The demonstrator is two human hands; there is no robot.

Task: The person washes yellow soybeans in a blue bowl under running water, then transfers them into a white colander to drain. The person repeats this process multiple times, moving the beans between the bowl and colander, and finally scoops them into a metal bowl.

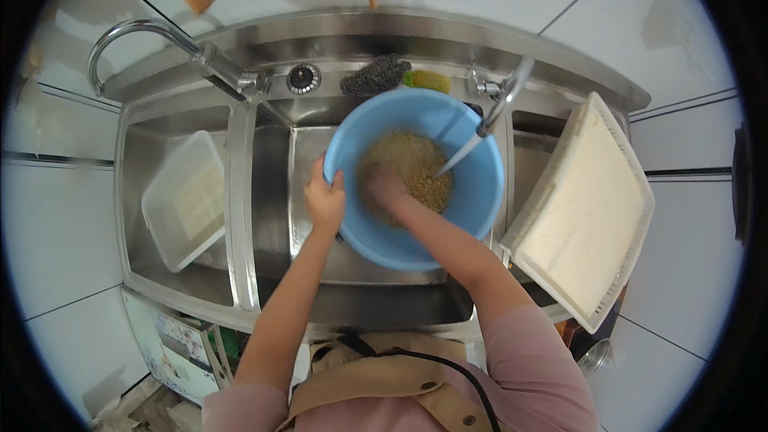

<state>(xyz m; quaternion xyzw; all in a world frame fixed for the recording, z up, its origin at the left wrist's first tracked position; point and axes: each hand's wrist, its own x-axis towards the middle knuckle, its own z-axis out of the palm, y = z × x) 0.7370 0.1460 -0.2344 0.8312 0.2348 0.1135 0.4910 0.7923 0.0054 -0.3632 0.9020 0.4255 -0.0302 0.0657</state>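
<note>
A large light blue plastic basin (474, 216) sits in the middle compartment of the stainless steel sink. Inside it are small yellowish grains or beans (429, 189) under cloudy water. My left hand (326, 195) grips the basin's left rim, thumb inside and fingers outside. My right hand (387, 186) reaches down among the grains; it is blurred and partly hidden by the water, so its fingers' closure is unclear. From the chrome faucet (507, 96) on the right, a stream of water (459, 156) runs into the basin.
A white plastic tub (165, 204) with pale square pieces stands in the left compartment, near another chrome faucet (207, 60). At right, a white crate (528, 258) holding a flat cream-coloured mass rests across the sink. A dark scrubber (375, 75) and yellow-green sponge (427, 81) lie behind the basin.
</note>
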